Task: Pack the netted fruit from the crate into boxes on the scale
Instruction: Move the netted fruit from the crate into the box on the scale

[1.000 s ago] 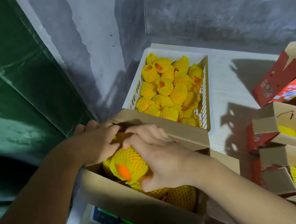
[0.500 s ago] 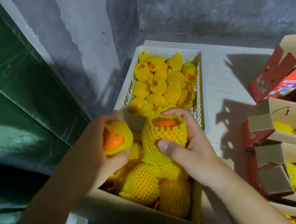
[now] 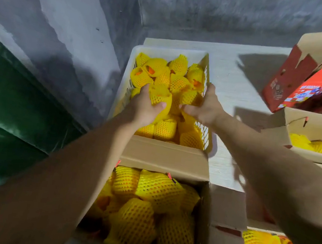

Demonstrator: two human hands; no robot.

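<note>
1. Out past the box point(image 3: 163, 159), you are reaching both hands into the crate point(image 3: 208, 134) so each brings back a piece.
2. Your left hand point(image 3: 143, 107) is curling around one netted fruit point(image 3: 160, 96).
3. Your right hand point(image 3: 205, 107) is clasping another fruit point(image 3: 190, 97) near the crate's right wall.
4. Below your forearms, the box is sitting nearly full of netted fruit, ready to receive them.

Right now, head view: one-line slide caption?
Both hands grip netted fruit in the white crate beyond a filled box.
</note>
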